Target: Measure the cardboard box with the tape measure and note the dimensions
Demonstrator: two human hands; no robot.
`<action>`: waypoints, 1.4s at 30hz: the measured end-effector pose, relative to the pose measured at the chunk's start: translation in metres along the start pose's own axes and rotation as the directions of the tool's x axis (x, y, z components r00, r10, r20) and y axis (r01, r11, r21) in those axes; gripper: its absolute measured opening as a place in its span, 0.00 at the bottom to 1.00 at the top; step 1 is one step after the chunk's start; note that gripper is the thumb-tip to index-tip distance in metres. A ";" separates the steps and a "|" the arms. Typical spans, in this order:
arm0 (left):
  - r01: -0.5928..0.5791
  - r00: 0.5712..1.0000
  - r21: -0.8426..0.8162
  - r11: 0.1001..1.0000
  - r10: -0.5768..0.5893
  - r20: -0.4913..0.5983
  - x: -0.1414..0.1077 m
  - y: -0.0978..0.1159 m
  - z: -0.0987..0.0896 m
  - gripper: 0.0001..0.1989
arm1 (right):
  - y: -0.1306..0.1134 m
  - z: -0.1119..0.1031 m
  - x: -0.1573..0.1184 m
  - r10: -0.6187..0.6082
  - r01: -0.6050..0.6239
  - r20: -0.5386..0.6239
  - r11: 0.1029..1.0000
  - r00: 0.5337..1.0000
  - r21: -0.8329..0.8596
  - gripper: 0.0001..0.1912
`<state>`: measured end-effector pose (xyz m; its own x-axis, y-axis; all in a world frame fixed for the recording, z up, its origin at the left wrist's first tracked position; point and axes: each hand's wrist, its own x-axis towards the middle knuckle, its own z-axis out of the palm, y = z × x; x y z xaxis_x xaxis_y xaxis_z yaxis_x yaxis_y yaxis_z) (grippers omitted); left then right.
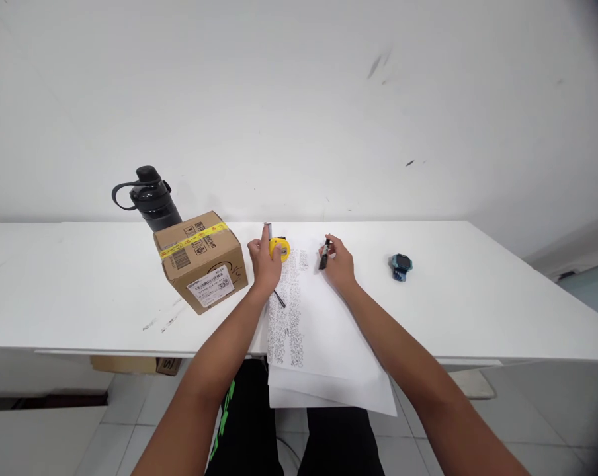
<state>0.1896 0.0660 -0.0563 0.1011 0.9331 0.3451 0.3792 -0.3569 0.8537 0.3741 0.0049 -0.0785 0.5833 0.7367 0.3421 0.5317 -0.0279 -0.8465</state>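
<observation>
My left hand (266,263) is closed around a yellow tape measure (280,249) at the upper left of the paper. A short length of its blade (269,230) shows beside my raised index finger. My right hand (339,262) grips a black marker (325,253) over the upper right part of the paper. White sheets (329,337) lie stacked on the table and hang over its front edge. Small dark markings cover the left side of the top sheet. The marker's dark strap (280,299) or cord, too small to identify, lies below my left hand.
A taped cardboard box (200,261) stands left of my left hand, with a black bottle (156,199) behind it. A blue watch (401,266) lies on the white table (442,297) at the right. The wall rises behind the table's back edge.
</observation>
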 end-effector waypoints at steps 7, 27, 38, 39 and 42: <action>-0.013 1.000 -0.023 1.000 0.013 -0.006 0.000 -0.005 0.001 0.31 | 0.001 0.004 0.004 0.083 -0.076 0.032 0.982 0.996 -0.172 0.22; -0.092 0.994 0.016 0.996 0.093 -0.050 -0.007 -0.003 0.001 0.19 | 0.004 0.016 0.000 -0.018 0.053 0.087 0.908 0.996 -0.416 0.20; -0.019 0.995 0.102 0.995 0.008 0.100 -0.006 0.001 -0.011 0.34 | -0.024 0.025 -0.004 -0.102 0.205 0.187 0.691 0.977 -0.693 0.20; -0.040 0.993 0.108 0.993 0.028 0.111 -0.007 0.002 -0.014 0.33 | -0.024 0.025 -0.004 -0.104 0.200 0.178 0.692 0.978 -0.694 0.21; -0.138 0.984 0.147 0.979 0.118 0.133 -0.011 0.004 -0.018 0.30 | -0.026 0.026 -0.003 -0.112 0.188 0.154 0.711 0.982 -0.678 0.20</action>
<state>0.1733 0.0530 -0.0493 0.2669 0.8819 0.3886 0.4930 -0.4714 0.7313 0.3429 0.0208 -0.0684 0.4184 0.8307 0.3672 0.9036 -0.3399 -0.2608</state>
